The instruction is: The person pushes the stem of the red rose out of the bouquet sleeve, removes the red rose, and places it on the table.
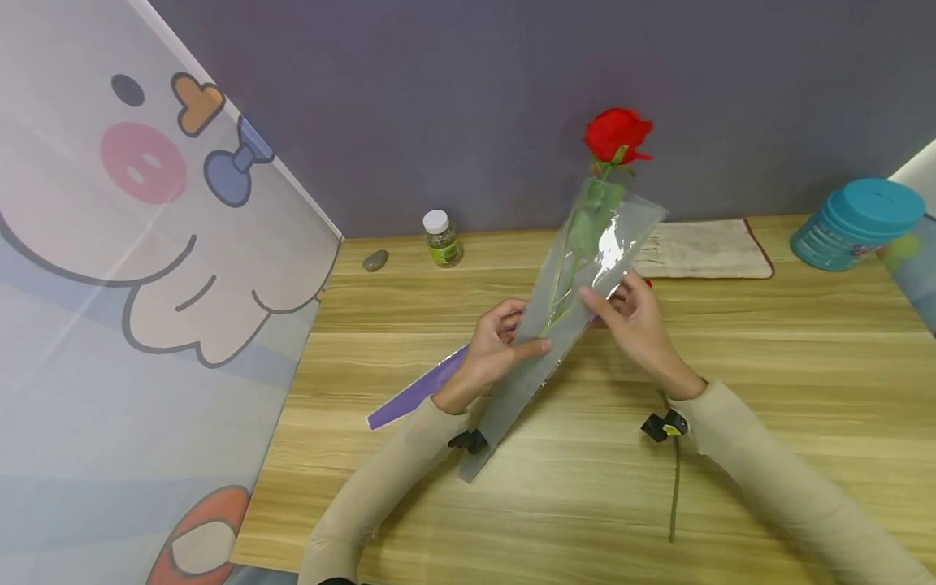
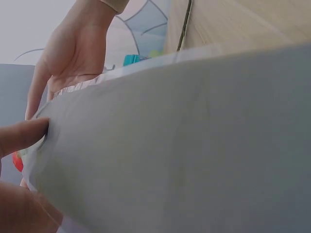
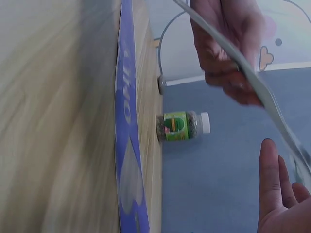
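A red rose [image 1: 617, 136] stands in a tapered flower sleeve [image 1: 512, 390], clear in front with a greyish back, its bloom above the open top. The green stem shows through the film. My left hand [image 1: 491, 348] grips the sleeve around its middle, thumb in front and fingers behind. Higher up, my right hand [image 1: 639, 325] holds the right edge, thumb over the front. In the right wrist view, the right fingers [image 3: 271, 174] lie along one side of the sleeve. The grey back of the sleeve [image 2: 146, 145] fills most of the left wrist view.
A purple strip [image 1: 420, 392] with lettering lies beneath on the wooden table [image 1: 570, 504]. Along the back are a grey stone [image 1: 375, 261], a white-capped jar [image 1: 443, 240], a folded beige cloth [image 1: 709, 250] and a teal tub [image 1: 855, 223]. A thin stem [image 1: 675, 496] lies under the right wrist.
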{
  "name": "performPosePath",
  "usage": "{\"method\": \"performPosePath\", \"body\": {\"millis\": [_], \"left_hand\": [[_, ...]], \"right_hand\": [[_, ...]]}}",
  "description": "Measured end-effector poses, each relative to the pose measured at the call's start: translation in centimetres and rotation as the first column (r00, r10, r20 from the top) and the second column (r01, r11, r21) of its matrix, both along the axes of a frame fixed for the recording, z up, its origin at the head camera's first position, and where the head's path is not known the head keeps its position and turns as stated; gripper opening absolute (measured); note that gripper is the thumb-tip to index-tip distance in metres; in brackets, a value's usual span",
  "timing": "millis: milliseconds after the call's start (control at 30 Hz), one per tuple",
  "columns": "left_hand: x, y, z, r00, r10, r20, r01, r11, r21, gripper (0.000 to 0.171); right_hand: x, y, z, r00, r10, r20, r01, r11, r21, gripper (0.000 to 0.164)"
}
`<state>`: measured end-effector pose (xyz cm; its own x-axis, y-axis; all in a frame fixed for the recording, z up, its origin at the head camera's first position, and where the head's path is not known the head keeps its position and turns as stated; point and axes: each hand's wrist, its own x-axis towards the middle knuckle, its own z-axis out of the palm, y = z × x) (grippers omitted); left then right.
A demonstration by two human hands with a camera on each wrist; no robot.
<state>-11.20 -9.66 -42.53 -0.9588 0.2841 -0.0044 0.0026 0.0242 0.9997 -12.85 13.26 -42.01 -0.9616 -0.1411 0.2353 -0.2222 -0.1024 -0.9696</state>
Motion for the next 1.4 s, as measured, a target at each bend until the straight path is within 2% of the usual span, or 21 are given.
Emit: {"method": "performPosePath", "body": {"millis": [200, 333, 667, 833, 967, 1167, 1267, 1400], "left_hand": [[0.3, -0.4, 0.2, 1.000, 0.012, -0.004, -0.012, 1.000, -0.002, 0.051], [0.5, -0.7, 0.3, 1.000, 0.009, -0.012, -0.009, 1.000, -0.009, 0.050], [1.2, -1.0, -0.2, 1.000, -0.030, -0.004, 0.030, 1.000, 0.002, 0.052], [1.5, -0.7, -0.5, 0.996, -0.087, -0.004, 0.086, 0.996, -0.020, 0.052], [1.7, -0.4, -0.7, 0.994, -0.107, -0.011, 0.107, 0.994, -0.023, 0.052], [1.8, 0.2, -0.8, 0.992, -0.125, -0.019, 0.125, 0.992, -0.012, 0.051], [1.9, 0.4, -0.9, 0.992, -0.128, -0.021, 0.128, 0.992, -0.012, 0.051], [1.8, 0.6, -1.0, 0.992, -0.126, -0.028, 0.125, 0.992, -0.025, 0.052]], "right_hand": [[-0.8, 1.6, 1.2, 1.000, 0.028, 0.009, -0.026, 0.990, -0.138, 0.032], [-1.3, 2.9, 2.1, 1.000, 0.006, -0.012, -0.008, 0.980, -0.197, 0.035], [-3.4, 7.1, 6.1, 0.996, -0.079, -0.034, 0.067, 0.960, -0.271, 0.031], [-4.4, 7.7, 7.3, 0.998, -0.041, 0.051, 0.052, 0.972, -0.229, 0.032], [-4.7, 7.7, 7.5, 0.990, 0.013, 0.139, 0.014, 0.982, -0.191, 0.036], [-4.7, 7.6, 7.3, 0.975, 0.019, 0.221, 0.023, 0.983, -0.183, 0.031], [-4.8, 7.7, 7.1, 0.969, 0.030, 0.246, 0.030, 0.971, -0.238, 0.026], [-4.9, 7.7, 6.9, 0.958, 0.078, 0.276, 0.025, 0.936, -0.350, 0.021]]}}
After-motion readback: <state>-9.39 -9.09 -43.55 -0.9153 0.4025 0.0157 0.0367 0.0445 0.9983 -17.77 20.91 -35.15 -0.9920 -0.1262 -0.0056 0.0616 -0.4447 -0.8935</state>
